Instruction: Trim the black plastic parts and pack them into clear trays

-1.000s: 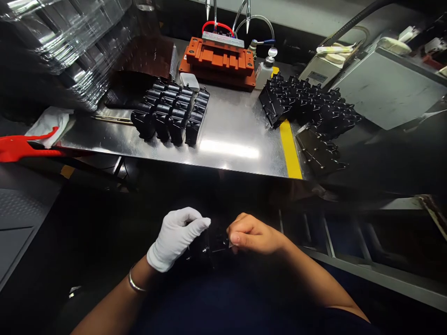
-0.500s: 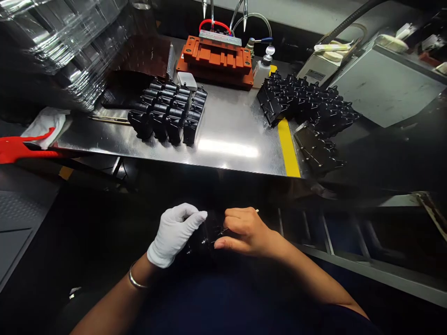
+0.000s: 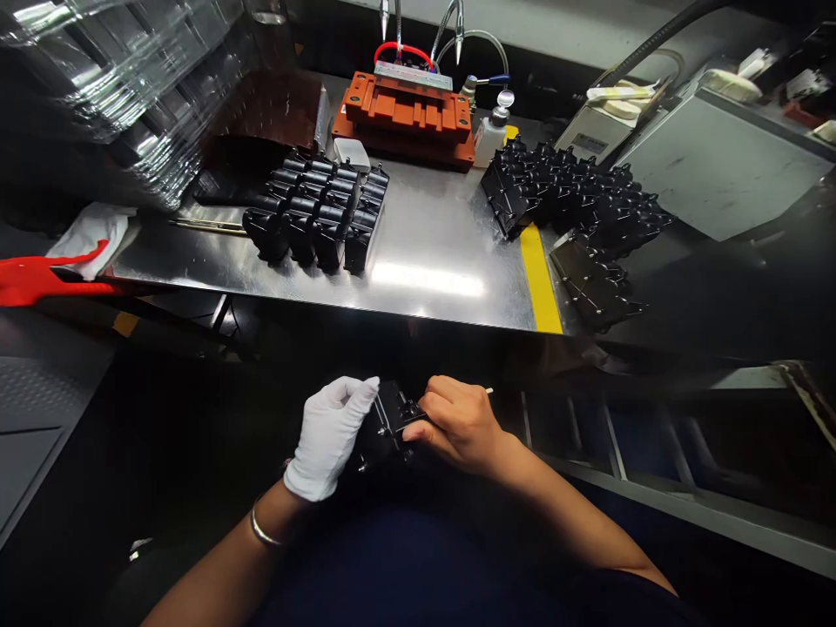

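My left hand point(image 3: 330, 435), in a white glove, is closed on the left side of a black part point(image 3: 392, 414) held in front of my body below the bench edge. At the part's right side is my bare right hand point(image 3: 457, 422), its fingers curled around a thin tool whose pale end point(image 3: 489, 391) sticks out behind the knuckles. The tool's tip is too dark to make out against the part. Small shiny pins show on the black part, and its lower portion blends into the dark background.
On the metal bench point(image 3: 424, 226) stand black blocks in rows point(image 3: 317, 209) and a larger black group point(image 3: 575, 187) at the right. Behind are an orange fixture point(image 3: 405, 113) and a white bottle point(image 3: 489, 139). Stacked clear trays point(image 3: 150, 96) and a red handle point(image 3: 39, 279) are left.
The black part has tilted so that more of its face and pins shows. Both hands have shifted slightly, and the pale tool end stands out further behind my right hand.
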`<state>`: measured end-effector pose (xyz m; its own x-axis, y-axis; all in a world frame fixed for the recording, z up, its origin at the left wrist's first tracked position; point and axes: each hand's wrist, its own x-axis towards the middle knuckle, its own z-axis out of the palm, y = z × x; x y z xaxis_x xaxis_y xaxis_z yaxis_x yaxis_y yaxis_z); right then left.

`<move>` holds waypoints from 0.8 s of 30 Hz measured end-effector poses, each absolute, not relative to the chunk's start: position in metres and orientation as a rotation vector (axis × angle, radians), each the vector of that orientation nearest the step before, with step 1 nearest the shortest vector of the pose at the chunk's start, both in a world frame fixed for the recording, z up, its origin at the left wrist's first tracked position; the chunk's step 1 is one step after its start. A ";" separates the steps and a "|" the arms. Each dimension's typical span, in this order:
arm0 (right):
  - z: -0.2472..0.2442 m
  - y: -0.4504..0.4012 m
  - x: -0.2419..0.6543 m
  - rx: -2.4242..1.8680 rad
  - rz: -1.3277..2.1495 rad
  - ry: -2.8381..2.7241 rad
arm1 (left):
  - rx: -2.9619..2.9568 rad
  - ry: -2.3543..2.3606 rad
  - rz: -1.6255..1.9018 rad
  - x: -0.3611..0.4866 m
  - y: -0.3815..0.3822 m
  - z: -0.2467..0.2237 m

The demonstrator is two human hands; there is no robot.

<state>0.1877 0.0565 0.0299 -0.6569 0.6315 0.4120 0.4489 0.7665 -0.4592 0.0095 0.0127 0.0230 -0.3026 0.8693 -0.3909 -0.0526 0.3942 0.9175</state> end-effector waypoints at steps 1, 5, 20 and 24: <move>0.031 0.057 0.188 -0.807 0.463 -2.399 | 0.731 1.605 1.104 0.010 0.013 0.023; 0.035 0.061 0.194 -0.680 0.962 -2.476 | 0.676 1.565 1.092 0.009 0.016 0.023; 0.025 0.065 0.193 -0.955 0.325 -2.244 | 0.482 1.477 0.965 0.011 0.030 0.029; 0.025 0.065 0.193 -0.964 0.306 -2.246 | 0.515 1.489 0.948 0.010 0.030 0.029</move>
<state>0.1930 0.0646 0.0252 -0.5061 0.7128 0.4855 0.5570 0.7000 -0.4470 0.0099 0.0303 0.0291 -0.1652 0.7840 -0.5983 -0.2102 0.5647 0.7981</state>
